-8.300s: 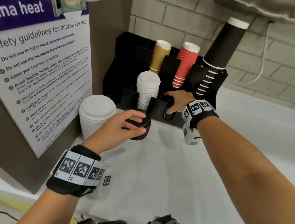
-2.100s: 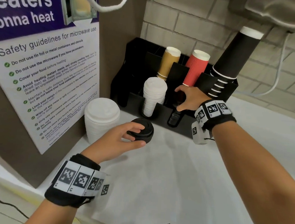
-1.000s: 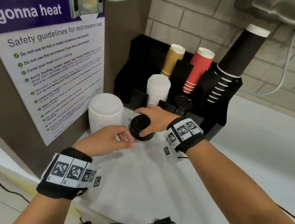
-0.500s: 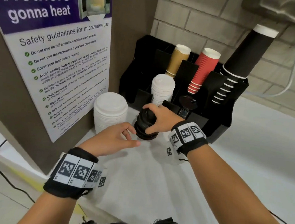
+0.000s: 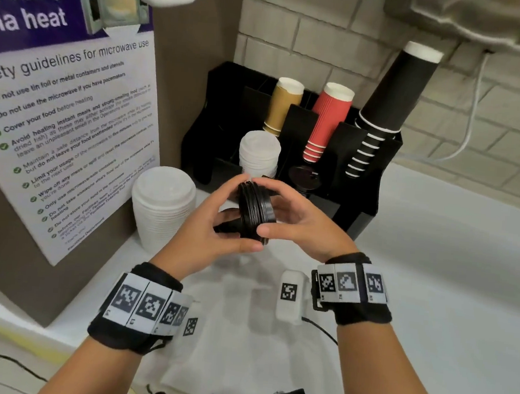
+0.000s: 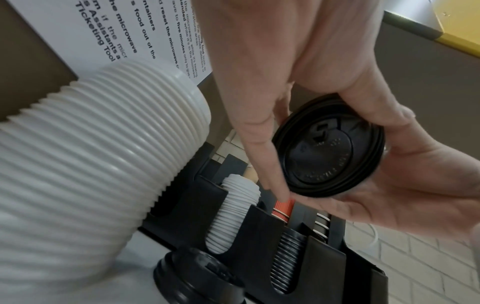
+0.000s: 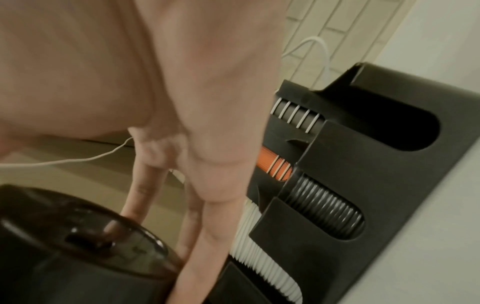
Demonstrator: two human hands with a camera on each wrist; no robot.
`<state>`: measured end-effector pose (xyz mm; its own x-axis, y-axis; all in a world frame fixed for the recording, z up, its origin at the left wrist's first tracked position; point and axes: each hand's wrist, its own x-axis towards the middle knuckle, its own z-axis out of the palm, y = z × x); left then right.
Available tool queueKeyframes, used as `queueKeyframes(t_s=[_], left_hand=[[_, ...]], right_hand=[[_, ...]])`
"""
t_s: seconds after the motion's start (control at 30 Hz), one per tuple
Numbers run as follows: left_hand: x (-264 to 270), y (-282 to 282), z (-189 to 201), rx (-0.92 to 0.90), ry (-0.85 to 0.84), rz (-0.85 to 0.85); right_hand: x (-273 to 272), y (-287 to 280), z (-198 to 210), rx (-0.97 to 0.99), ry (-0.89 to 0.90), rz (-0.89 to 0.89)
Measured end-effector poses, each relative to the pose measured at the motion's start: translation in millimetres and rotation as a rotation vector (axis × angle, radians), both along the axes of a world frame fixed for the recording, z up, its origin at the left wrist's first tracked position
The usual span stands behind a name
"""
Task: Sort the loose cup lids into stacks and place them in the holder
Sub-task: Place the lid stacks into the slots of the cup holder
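The person's left hand [image 5: 209,223] and right hand [image 5: 300,222] meet in mid-air above the white counter [image 5: 416,304], both clamped on a short stack of black lids [image 5: 256,210] turned on edge so its rims face up. The left thumb and fingers curl round the stack's near and left side, while the right hand's thumb and fingers pinch it from the right; in the left wrist view the stack of black lids [image 6: 328,147] shows its embossed top face, ringed by fingertips of both hands. Just below the left fingers, another black lid [image 6: 197,273] lies on the counter. To the left of the left hand stands a tall stack of white lids [image 5: 163,207] on the counter, against a brown panel carrying a microwave safety poster [image 5: 61,123]. Beyond both hands sits the black holder [image 5: 362,202]: a smaller white lid stack [image 5: 258,154] fills the front slot straight past the left fingers, and a black lid stack [image 5: 305,177] fills the slot past the right fingers. Behind these slots lean a tan cup stack [image 5: 284,104], a red cup stack [image 5: 328,124] and a long black cup stack [image 5: 389,104]. The right wrist view is blurred, so how its fingers lie cannot be told from there.
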<state>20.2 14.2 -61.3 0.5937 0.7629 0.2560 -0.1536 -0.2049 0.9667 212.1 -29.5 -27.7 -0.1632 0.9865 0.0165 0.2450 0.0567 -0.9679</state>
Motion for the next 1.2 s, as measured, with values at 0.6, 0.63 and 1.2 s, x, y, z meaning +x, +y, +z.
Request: queueKeyframes(t_s=[0.6,0.63,1.2], left_hand=[[16,-6,0,0.061,0.097,-0.023],[16,-6,-1,0.06,0.1,-0.023],[-6,0,-13,-0.028,0.224,0.106]], right_hand=[[-2,-28,-3,0.041,0.058,-0.202],[-3,-28,-3,0.042,0.06,-0.207],[83,77,41,-0.004,-0.944,-0.385]])
